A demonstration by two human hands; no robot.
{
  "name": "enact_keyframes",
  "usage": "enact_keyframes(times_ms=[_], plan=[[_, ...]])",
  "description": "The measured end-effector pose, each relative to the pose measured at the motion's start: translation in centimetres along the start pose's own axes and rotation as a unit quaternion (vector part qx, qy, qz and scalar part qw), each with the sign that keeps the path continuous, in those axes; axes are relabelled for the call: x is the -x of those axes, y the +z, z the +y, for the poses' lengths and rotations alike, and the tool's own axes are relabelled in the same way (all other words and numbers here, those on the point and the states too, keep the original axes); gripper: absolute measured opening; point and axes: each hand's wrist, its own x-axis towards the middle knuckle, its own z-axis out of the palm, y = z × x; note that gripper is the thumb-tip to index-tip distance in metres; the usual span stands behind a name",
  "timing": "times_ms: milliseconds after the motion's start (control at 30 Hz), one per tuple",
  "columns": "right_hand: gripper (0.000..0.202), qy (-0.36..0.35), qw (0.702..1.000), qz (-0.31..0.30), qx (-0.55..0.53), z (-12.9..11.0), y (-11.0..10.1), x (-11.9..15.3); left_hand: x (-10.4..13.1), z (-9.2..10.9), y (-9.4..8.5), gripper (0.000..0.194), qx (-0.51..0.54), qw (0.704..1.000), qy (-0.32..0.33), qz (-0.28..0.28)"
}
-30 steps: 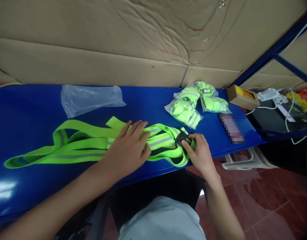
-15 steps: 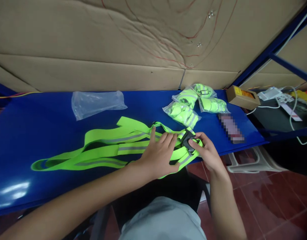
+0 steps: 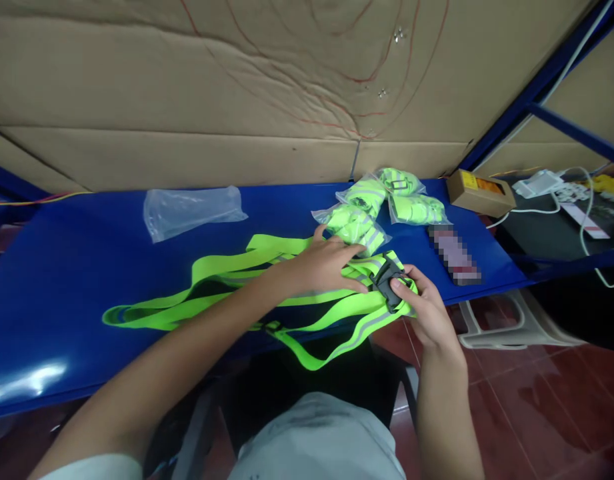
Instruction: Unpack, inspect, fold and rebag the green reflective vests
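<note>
- Head view, hidden: left forearm and left hand (image 3: 327,265) cover the middle of the green reflective strap (image 3: 211,268); contact under the palm cannot be made out. Right fingers partly hidden behind the black buckle (image 3: 388,285). Phone-like object (image 3: 455,257) pixelated, screen unreadable. Both forearms partly cut off by the lower frame edge.
- Strap position: looped along the blue bench (image 3: 61,267), running beneath the left hand to the right hand (image 3: 427,310); one loop hangs past the front edge. Buckle lies at the strap's right end, just beside the left fingertips.
- Pose: left hand palm down, wide, fingers spread, thumb apart, near the bagged bundles (image 3: 354,223). Right hand grips the buckle, thumb on top.
</note>
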Motion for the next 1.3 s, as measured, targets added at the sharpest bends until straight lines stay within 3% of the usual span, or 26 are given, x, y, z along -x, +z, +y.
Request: enact_keyframes(times_ms=[100,167,233,367,433,500,600,733,867,967,1100,1300], plan=[[0.044,-0.031,0.997,0.064,0.010,0.5,-0.6,-0.5,0.4,0.1,-1.9,0.045,-0.043,0.999,-0.028,0.010],[0.045,-0.054,0.994,0.093,0.036,1.1,-0.6,-1.0,1.7,1.8,-1.9,0.049,-0.084,0.994,-0.063,0.036],[0.044,-0.074,0.989,0.112,0.068,1.9,-0.5,-1.5,3.4,4.3,-0.2,0.072,-0.125,0.986,-0.102,0.051],[0.041,-0.106,0.974,0.146,0.139,2.9,-0.5,-2.3,6.0,7.8,6.3,0.113,-0.148,0.979,-0.099,0.099],[0.039,-0.114,0.967,0.144,0.178,2.8,-0.9,-2.4,6.7,7.7,8.7,0.099,-0.173,0.973,-0.107,0.106],[0.039,-0.111,0.963,0.124,0.210,2.5,-1.4,-2.2,6.9,6.5,9.6,0.088,-0.180,0.972,-0.107,0.111],[0.043,-0.098,0.961,0.090,0.244,1.8,-2.1,-1.8,7.1,4.0,8.9,0.091,-0.178,0.974,-0.090,0.109],[0.050,-0.049,0.963,0.054,0.258,1.2,-2.5,-1.3,6.9,1.1,6.3,0.081,-0.193,0.973,-0.067,0.108],[0.047,-0.018,0.970,-0.026,0.242,0.6,-3.2,-1.2,5.8,-1.9,4.1,0.069,-0.201,0.973,0.037,0.106],[0.042,-0.009,0.959,-0.104,0.262,0.1,-4.2,-1.1,4.7,-3.7,3.4,0.072,-0.193,0.971,0.105,0.094],[0.043,0.027,0.955,-0.144,0.257,-0.2,-5.3,-0.8,3.4,-4.4,3.4,0.082,-0.169,0.972,0.142,0.076],[0.041,0.044,0.956,-0.148,0.249,-0.5,-5.4,-0.7,2.9,-4.2,3.1,0.076,-0.128,0.983,0.109,0.076]])
